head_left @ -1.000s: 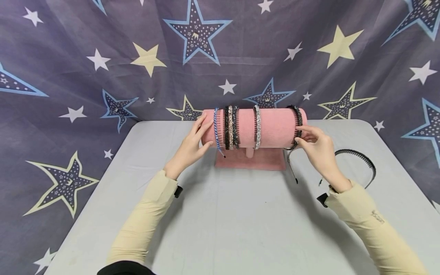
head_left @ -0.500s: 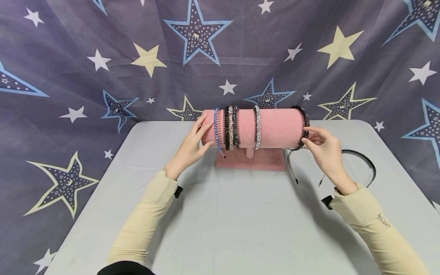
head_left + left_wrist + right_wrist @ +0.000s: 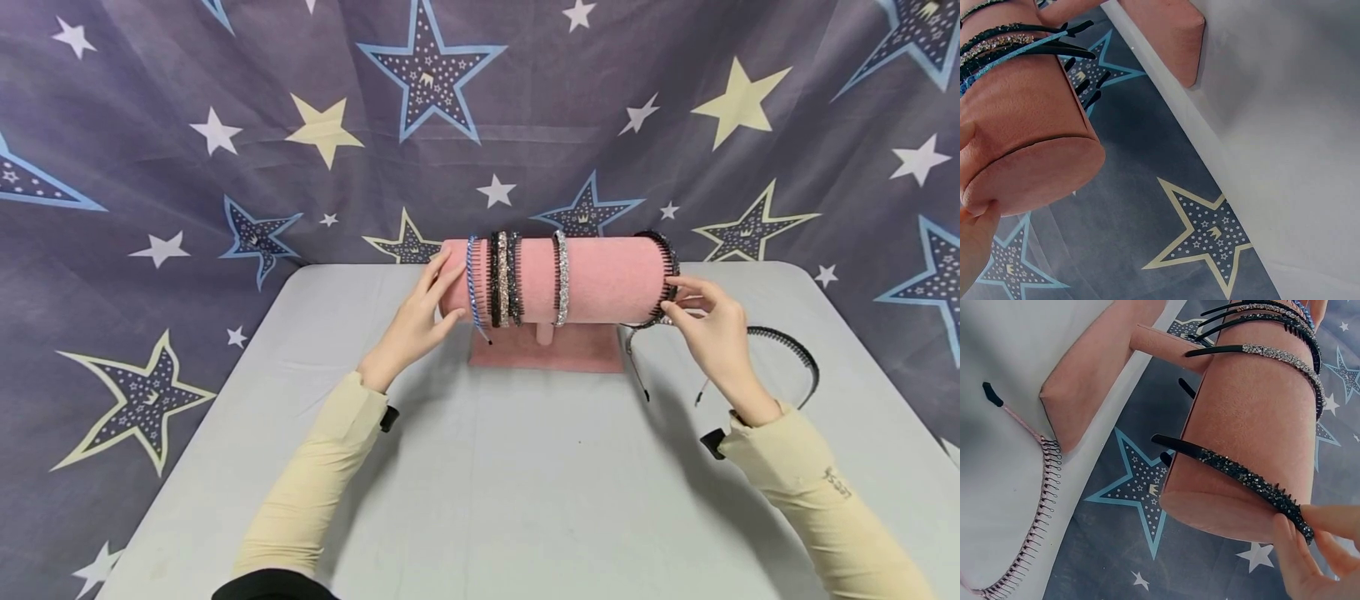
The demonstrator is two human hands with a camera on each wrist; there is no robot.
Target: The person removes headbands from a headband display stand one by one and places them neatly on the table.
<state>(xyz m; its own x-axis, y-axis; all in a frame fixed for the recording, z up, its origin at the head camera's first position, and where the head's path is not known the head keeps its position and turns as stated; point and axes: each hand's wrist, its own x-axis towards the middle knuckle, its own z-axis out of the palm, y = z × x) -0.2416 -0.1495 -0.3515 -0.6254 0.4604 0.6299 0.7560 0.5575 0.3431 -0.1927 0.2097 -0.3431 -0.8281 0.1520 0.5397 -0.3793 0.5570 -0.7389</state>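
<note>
A pink roll-shaped headband stand [image 3: 603, 279] bears several headbands. My left hand [image 3: 405, 325] rests on its left end, fingers spread and fairly straight; in the left wrist view, fingertips [image 3: 982, 215] touch the end's edge. Nearest them is a blue headband [image 3: 472, 282]. At the stand's right end my right hand [image 3: 708, 325] pinches a glittery black toothed headband [image 3: 1241, 478] between thumb and fingers. That headband lies over the roll close to its end face, its dark tip sticking out below. A silver glitter headband [image 3: 562, 279] sits mid-roll.
Behind my right hand a black toothed headband [image 3: 802, 354] lies on the table [image 3: 525, 483]. A thin toothed headband [image 3: 1038, 519] lies beside the pink base [image 3: 547, 350]. Dark star-patterned cloth [image 3: 480, 108] hangs at the back.
My right hand has slid the black headband rightward along the roll to its right end, mostly during the first half second. My left hand has stayed in place.
</note>
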